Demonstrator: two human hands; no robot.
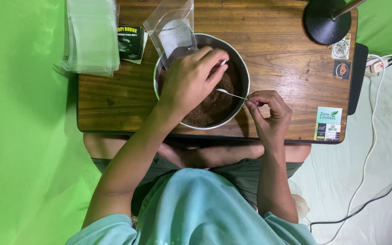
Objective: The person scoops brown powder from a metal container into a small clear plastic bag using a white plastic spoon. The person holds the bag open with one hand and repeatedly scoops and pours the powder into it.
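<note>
A metal bowl of brown powder sits in the middle of a small wooden table. My left hand reaches over the bowl and grips the lower end of a clear plastic pouch that leans on the bowl's far rim. My right hand rests at the bowl's right edge, pinching the handle of a small white spoon whose tip points over the powder. Part of the powder is hidden under my left hand.
A stack of clear plastic bags lies at the table's far left, next to a dark printed packet. A black lamp base stands at the far right corner. Stickers mark the right edge. Cables run across the floor at right.
</note>
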